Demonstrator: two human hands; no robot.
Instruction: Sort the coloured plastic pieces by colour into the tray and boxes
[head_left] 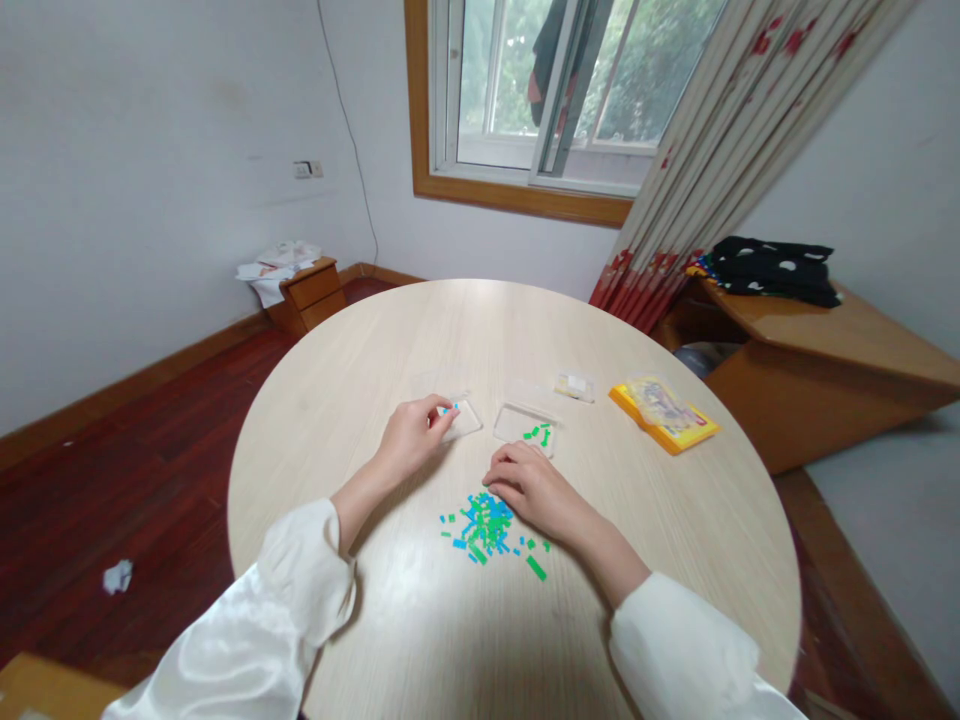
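Observation:
A mixed heap of small blue and green building bricks lies on the round table, with loose pieces scattered around it. My left hand is over a clear plastic box, its thumb and fingers pinched at small blue bricks; whether each bit is held or lies in the box is hard to see. At the upper edge of the heap, my right hand has its fingertips together around what looks like a small green brick. Just beyond it, a second clear box holds several green bricks.
Farther back on the table lies a small clear packet. A yellow booklet stack with a clear bag on top rests at the right. Beyond the table stand a small cabinet and a brown wooden piece of furniture.

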